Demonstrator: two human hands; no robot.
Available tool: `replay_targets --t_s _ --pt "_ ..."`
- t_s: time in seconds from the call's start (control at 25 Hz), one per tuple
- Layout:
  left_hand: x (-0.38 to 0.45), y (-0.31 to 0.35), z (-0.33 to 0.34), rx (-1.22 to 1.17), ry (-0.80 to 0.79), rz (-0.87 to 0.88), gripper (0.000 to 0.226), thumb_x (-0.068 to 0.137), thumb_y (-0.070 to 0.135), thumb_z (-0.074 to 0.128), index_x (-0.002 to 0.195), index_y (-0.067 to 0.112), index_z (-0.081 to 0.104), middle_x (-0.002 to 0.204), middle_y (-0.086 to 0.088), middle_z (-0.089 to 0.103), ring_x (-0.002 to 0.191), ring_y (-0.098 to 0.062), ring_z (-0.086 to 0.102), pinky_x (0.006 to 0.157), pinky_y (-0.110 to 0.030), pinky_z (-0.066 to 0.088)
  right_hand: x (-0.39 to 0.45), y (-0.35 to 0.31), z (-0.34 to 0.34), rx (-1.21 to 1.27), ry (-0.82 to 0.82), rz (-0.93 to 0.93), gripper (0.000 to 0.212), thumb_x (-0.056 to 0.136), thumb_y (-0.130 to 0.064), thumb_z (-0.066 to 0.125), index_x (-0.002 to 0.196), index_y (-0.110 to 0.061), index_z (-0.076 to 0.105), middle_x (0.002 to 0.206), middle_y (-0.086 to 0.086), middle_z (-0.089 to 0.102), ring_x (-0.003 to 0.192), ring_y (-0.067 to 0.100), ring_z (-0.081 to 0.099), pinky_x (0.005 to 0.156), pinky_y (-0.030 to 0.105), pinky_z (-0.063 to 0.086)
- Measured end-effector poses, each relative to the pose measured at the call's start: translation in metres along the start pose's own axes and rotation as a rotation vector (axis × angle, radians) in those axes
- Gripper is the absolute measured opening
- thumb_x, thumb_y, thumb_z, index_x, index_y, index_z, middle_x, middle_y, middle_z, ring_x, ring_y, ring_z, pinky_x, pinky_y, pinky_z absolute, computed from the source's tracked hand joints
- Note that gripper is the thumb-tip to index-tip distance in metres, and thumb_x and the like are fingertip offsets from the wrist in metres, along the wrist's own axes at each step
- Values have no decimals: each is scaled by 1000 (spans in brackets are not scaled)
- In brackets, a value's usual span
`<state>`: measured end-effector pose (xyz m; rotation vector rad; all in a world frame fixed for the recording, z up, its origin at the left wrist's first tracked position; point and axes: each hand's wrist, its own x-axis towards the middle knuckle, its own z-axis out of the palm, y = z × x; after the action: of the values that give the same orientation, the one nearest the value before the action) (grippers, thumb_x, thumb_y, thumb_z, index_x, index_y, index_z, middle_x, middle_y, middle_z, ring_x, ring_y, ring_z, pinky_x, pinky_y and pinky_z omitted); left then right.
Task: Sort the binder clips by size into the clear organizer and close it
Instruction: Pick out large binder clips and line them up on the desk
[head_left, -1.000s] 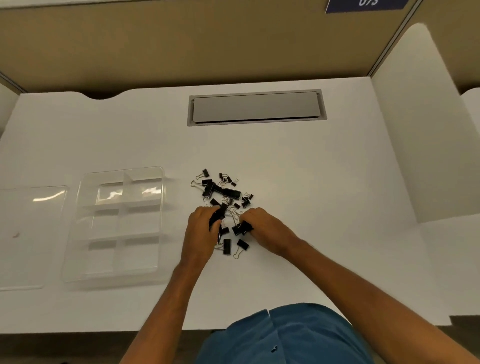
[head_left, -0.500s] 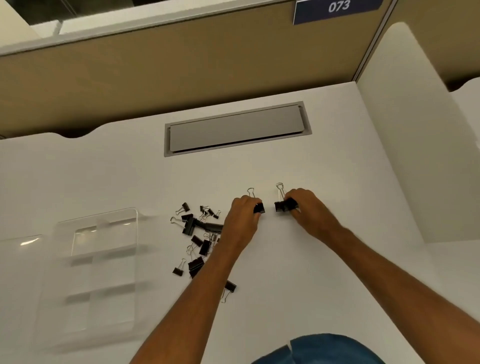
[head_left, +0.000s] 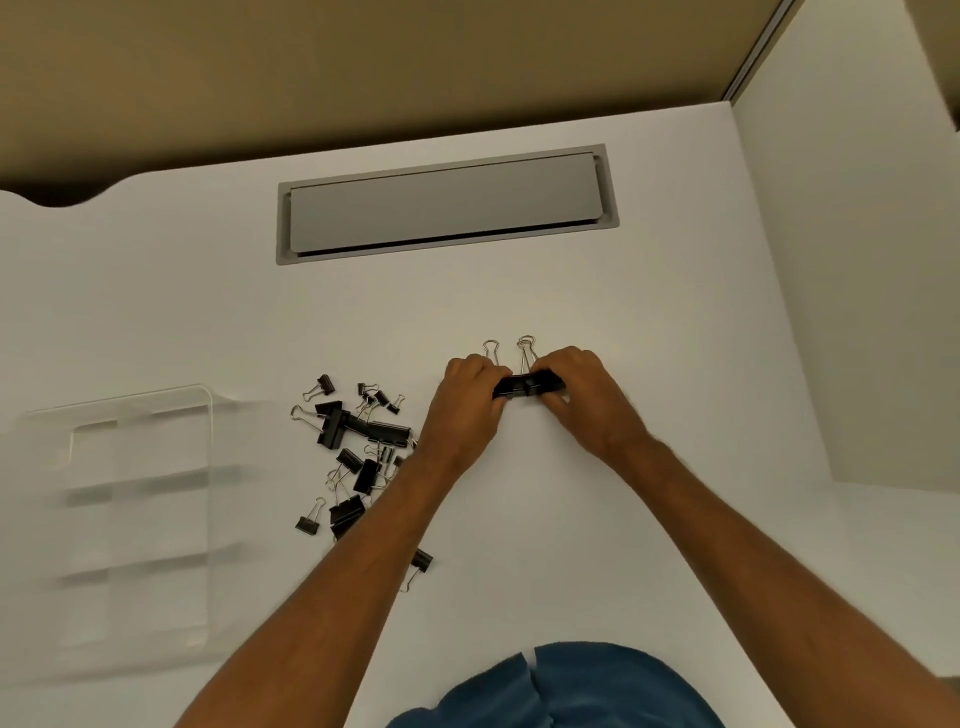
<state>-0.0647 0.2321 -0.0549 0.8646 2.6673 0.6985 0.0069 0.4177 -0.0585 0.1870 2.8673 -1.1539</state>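
A loose pile of black binder clips (head_left: 358, 447) of different sizes lies on the white desk, left of my left forearm. To its right, my left hand (head_left: 465, 405) and my right hand (head_left: 582, 397) each pinch a black binder clip, and the two held clips (head_left: 527, 387) meet side by side between my fingers, wire handles pointing away from me. The clear organizer (head_left: 135, 519), with several open compartments, sits at the far left with nothing visible inside it.
A grey cable hatch (head_left: 447, 205) is set into the desk (head_left: 571, 545) beyond my hands. A white divider panel (head_left: 852, 260) stands along the right side and a tan partition runs along the back. One clip (head_left: 420, 564) lies alone near my left forearm.
Both hands left the pile, each carrying a clip to the right, then came together until the two clips touch. The camera view tilted up and shifted right.
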Motion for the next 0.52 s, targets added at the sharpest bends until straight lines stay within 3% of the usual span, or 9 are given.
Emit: replay_targets --t_s 0.16,0.36,0.52 --pt "-1 0 1 -31 7 10 46 86 19 73 130 12 61 114 -5 57 107 -26 47 90 -33 45 -6 14 -12 50 103 65 26 88 -11 73 112 -17 65 107 -3 53 100 11 48 85 12 39" --pt "2 1 7 -62 29 -14 37 87 21 74 122 14 66 110 -4 56 105 -23 46 88 -33 46 -12 37 -28 -48 65 114 31 85 -11 77 114 -17 66 106 -4 50 100 15 48 86 23 43" --pt "2 0 12 -73 71 -25 33 86 20 74 118 14 68 108 -3 56 102 -22 45 85 -32 46 -7 43 -25 -92 20 98 40 84 -13 77 122 -18 65 109 -6 48 104 16 48 91 19 36"
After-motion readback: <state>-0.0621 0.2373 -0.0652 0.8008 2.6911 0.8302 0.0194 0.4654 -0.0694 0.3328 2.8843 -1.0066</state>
